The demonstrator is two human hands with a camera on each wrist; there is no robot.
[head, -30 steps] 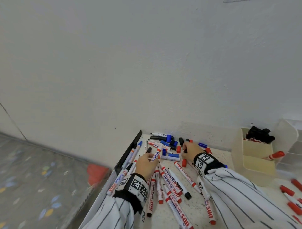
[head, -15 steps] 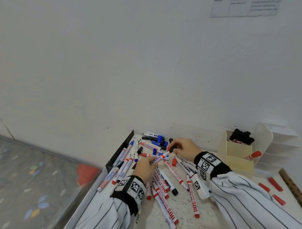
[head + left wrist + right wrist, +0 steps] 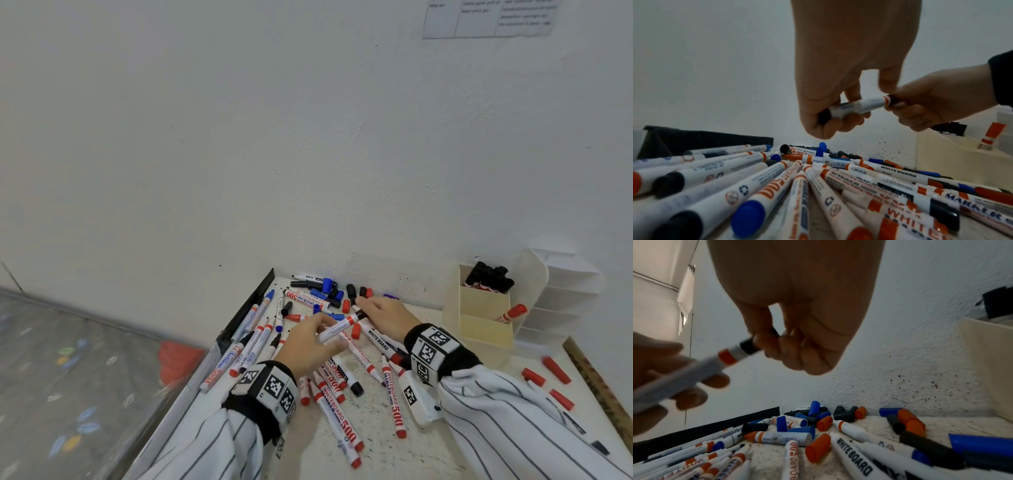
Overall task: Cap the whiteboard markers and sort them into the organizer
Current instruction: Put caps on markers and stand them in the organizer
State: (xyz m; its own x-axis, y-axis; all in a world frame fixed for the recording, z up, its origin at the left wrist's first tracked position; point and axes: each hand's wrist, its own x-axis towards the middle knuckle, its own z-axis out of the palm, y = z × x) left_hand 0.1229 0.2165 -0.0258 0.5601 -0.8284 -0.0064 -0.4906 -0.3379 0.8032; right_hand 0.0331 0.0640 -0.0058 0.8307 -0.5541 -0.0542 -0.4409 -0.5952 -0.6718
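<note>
My left hand (image 3: 310, 342) grips the barrel of a white marker (image 3: 339, 328) with a red band, held above the pile. My right hand (image 3: 383, 317) pinches a black cap (image 3: 360, 314) at the marker's tip end. In the left wrist view the marker (image 3: 858, 106) lies level between both hands; in the right wrist view the black cap (image 3: 751, 345) sits against the marker's neck. Many loose markers (image 3: 337, 407) and red, blue and black caps (image 3: 334, 296) lie scattered on the table. The cream organizer (image 3: 484, 308) stands at the right, with black-capped markers (image 3: 489, 279) in its back compartment and a red one (image 3: 512, 313) in front.
A white wall runs close behind the table. A black strip (image 3: 246, 308) edges the table's left side, with the floor beyond. Loose red caps (image 3: 555, 371) lie at the right near a wooden ruler (image 3: 599, 380). A white tiered rack (image 3: 565, 294) stands beside the organizer.
Both hands rose from the pile: the left lifted a marker, the right picked up a black cap and brought it to the marker's tip. My head view tilted upward.
</note>
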